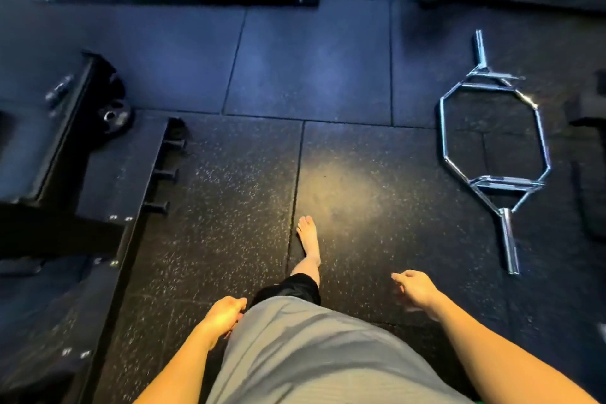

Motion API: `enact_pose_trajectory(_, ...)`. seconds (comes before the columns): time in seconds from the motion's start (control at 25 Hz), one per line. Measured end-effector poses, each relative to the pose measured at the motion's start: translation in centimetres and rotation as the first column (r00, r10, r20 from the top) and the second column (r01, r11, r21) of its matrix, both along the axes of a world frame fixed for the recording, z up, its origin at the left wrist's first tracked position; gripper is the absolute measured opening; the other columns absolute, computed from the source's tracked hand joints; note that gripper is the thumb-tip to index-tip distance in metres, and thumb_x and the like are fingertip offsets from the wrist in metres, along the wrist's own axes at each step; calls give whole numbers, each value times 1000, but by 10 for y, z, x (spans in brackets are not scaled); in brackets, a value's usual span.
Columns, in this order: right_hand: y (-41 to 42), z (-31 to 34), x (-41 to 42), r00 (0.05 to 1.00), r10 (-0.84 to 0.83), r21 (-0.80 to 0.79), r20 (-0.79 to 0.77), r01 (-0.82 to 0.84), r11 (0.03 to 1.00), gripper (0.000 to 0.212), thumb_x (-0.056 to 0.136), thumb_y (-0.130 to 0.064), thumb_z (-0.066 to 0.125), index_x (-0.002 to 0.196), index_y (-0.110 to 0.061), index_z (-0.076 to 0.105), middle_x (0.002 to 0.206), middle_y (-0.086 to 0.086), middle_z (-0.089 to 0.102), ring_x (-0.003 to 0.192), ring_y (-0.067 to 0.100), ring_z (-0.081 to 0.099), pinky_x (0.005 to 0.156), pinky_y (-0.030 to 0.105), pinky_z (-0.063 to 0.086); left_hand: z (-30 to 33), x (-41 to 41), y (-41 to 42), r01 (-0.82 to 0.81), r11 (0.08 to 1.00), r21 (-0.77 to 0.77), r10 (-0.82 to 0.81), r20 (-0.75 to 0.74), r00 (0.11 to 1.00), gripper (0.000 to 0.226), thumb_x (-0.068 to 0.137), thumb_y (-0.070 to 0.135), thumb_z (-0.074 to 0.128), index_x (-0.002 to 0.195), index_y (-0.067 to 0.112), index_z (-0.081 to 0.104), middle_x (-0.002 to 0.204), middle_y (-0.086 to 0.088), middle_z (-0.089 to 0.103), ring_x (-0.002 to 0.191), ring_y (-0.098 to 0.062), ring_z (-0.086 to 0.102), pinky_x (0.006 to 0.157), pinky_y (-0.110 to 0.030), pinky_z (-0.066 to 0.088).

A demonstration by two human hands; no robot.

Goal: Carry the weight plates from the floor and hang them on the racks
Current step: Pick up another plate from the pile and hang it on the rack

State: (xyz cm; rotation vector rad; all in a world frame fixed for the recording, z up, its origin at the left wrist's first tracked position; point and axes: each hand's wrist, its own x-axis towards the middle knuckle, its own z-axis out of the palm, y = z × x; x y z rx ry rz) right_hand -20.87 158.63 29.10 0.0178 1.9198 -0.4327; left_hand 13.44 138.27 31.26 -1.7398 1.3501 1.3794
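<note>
**Both hands empty above the gym floor, one plate seen on the rack at the left**

At the far left a black rack (65,128) is seen, slanting from the near edge of the view toward the far side. A dark weight plate (113,115) with a metal centre is seen against the rack's far end, just beside the frame; whether it hangs on a peg or leans there cannot be told. Along the rack's right edge three short black pegs (164,174) are seen jutting out to the right over the floor, one behind another, and all three are bare.

The floor (229,207) is covered in dark speckled rubber tiles, and a pale patch of light is cast on it near the middle.

The left hand (224,315) is held low and near, just beside the left edge of a grey shirt (311,354). Its fingers are curled loosely inward and nothing is gripped in them. Past the shirt, a leg in dark shorts (292,289) is seen, and a bare foot (310,236) is placed on the floor on a tile seam.

The right hand (414,289) is held out to the right of the body, apart from the shirt. Its fingers are loosely bent and slightly blurred, and nothing is held in it.

Further right, a chrome hex bar (495,147) is laid flat on the floor, well apart from both hands, with one sleeve pointing to the far side and the other toward the near side. No plates are loaded on its sleeves.
</note>
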Motion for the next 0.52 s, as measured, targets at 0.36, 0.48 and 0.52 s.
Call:
enact_pose_trajectory(0.36,-186,19,-166,993,-78,-48,-86,74,996,25,98,-22,56,76,-12,51,69,12,55,54,22,52,52,26,41,0,-198,-262,-29,1000,-12,28,-102,994,24,104,24,43,85,13,52,73,-5,55,55,-14,46,50,-24,34)
enact_pose_trajectory(0.48,-255,14,-226,985,-157,-83,-77,150,985,24,99,-20,54,77,-12,48,67,12,56,47,20,52,45,22,39,-7,-278,-341,13,996,-88,-25,-134,991,23,104,27,44,89,13,53,78,-6,59,60,-14,50,52,-25,37)
enact_pose_trajectory(0.52,-277,9,-247,988,-133,-66,-82,127,990,24,99,-19,55,77,-11,48,66,11,56,44,18,51,43,20,37,-7,-303,-365,-5,995,-102,-11,-149,989,22,104,28,44,93,13,54,82,-6,60,63,-14,53,53,-25,39)
